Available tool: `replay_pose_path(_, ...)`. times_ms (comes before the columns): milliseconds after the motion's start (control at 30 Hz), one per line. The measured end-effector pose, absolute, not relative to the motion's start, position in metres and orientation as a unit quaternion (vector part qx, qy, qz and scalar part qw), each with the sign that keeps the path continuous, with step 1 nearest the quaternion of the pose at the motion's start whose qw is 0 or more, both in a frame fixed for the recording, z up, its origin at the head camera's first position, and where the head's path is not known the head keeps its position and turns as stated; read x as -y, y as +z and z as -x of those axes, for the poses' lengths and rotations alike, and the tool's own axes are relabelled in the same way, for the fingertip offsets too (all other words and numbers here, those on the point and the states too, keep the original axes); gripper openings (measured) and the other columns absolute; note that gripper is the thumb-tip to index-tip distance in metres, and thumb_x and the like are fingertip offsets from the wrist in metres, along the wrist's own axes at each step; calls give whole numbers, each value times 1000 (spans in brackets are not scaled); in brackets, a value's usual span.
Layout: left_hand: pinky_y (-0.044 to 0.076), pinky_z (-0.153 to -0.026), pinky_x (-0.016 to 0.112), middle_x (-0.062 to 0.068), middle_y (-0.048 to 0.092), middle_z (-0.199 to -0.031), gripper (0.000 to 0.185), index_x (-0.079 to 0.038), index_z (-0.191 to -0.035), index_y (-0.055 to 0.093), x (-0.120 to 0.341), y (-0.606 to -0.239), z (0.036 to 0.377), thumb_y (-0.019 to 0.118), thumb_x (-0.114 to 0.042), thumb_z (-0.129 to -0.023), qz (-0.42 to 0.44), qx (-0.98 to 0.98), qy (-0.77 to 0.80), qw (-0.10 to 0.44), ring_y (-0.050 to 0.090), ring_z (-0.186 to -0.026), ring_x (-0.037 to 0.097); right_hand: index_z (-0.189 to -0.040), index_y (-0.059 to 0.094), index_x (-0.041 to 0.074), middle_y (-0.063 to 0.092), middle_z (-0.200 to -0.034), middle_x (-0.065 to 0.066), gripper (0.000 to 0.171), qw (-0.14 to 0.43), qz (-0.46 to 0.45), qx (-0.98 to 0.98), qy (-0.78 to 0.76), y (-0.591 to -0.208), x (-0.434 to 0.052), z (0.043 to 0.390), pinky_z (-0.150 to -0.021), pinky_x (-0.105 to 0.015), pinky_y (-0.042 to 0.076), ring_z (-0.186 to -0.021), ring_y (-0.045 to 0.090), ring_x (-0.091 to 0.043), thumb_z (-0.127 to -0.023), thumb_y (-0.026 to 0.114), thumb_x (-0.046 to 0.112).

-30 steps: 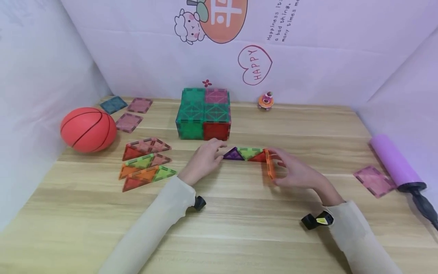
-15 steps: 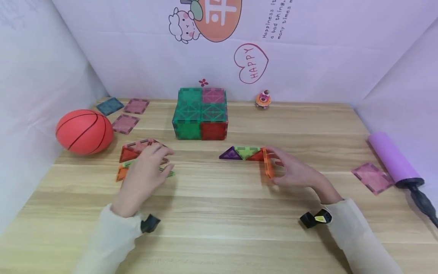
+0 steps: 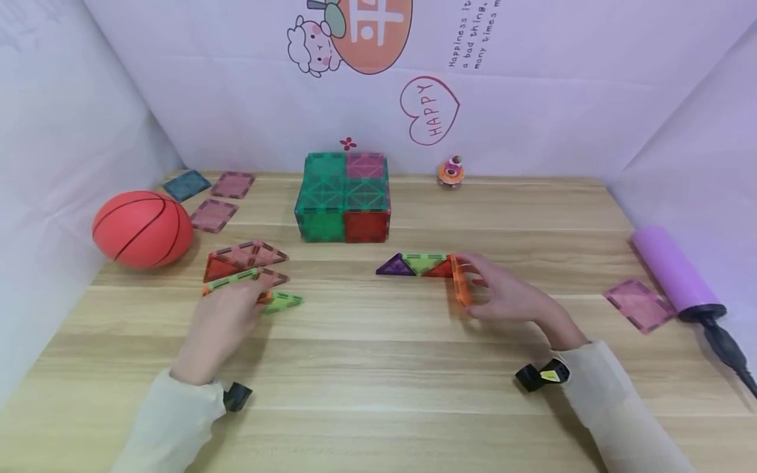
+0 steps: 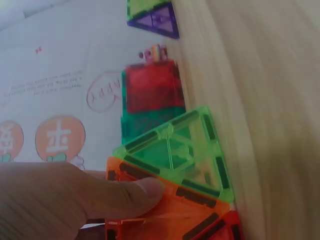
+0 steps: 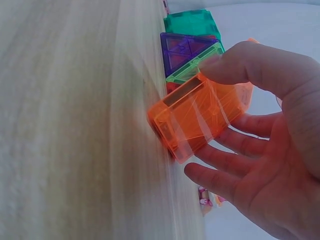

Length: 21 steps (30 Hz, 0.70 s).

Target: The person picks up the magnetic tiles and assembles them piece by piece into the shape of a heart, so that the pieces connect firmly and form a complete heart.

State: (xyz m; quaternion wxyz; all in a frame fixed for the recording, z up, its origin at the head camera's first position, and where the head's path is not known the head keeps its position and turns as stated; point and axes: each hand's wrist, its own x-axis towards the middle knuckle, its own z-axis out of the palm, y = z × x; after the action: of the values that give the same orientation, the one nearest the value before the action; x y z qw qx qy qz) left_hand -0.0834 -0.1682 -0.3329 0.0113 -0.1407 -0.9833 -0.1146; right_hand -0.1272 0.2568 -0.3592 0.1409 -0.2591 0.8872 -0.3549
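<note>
My left hand (image 3: 219, 322) pinches an orange triangular magnetic tile (image 4: 187, 197) with the thumb on its face. A green triangular tile (image 4: 180, 152) adjoins it, and a red one (image 4: 232, 224) shows at the lower edge. Behind that hand stand other triangle strips, one of pink and red tiles (image 3: 245, 255). My right hand (image 3: 505, 289) holds an upright orange magnetic tile (image 5: 192, 117), thumb at its upper edge and fingers behind. That tile meets the right end of a standing row of purple (image 3: 396, 265), green (image 3: 422, 264) and red (image 3: 442, 268) triangles.
A green, red and pink tile box (image 3: 322, 225) stands behind the middle. At left are a red toy basketball (image 3: 143, 230) and flat tiles (image 3: 232, 184). A small figurine (image 3: 451, 171) sits at the back. Another flat pink tile (image 3: 639, 305) and a purple pump (image 3: 677, 272) lie at right.
My left hand has left the purple triangle, moved left to the front triangle strip and taken hold of it. My right hand stays at the orange tile.
</note>
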Motion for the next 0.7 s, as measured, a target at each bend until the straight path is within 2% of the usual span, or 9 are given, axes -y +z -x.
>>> replay_pose_path(167, 53, -65, 38, 3, 67, -85, 12, -9, -92, 65, 139, -332, 88, 71, -5, -83, 194, 972, -129, -12, 62, -74, 18, -147, 25, 5, 36, -145, -19, 87, 141, 256, -889, -352, -357, -255, 126, -101, -54, 41, -130, 42, -41, -74, 73, -2)
replay_pose_path(333, 50, -65, 32, -2, 63, -80, 8, -12, -85, 64, 91, -330, 95, 67, -5, -86, 253, 957, -140, -32, 56, -70, 14, -147, 26, 4, 38, -144, -20, 88, 134, 261, -889, -351, -356, -254, 125, -101, -54, 42, -129, 43, -40, -73, 73, -2)
replay_pose_path(467, 49, -66, 33, -1, 66, -79, 9, -12, -83, 65, 48, -333, 102, 66, -3, -85, 317, 938, -134, -30, 58, -70, 16, -147, 25, 4, 37, -144, -20, 88, 134, 263, -888, -352, -357, -254, 125, -101, -53, 42, -129, 43, -40, -73, 74, -2)
replay_pose_path(600, 47, -62, 28, -3, 66, -77, 13, -14, -83, 67, 7, -339, 109, 62, -3, -87, 365, 921, -133, -25, 59, -71, 13, -147, 26, 4, 38, -144, -20, 88, 132, 262, -886, -358, -358, -255, 125, -101, -53, 42, -129, 43, -39, -72, 73, -2)
replay_pose_path(700, 45, -61, 24, -5, 67, -80, 15, -17, -88, 68, -15, -343, 114, 60, -5, -90, 383, 912, -145, -20, 60, -74, 12, -146, 28, 4, 40, -143, -20, 87, 129, 265, -884, -364, -357, -255, 125, -100, -53, 43, -127, 46, -40, -73, 74, -1)
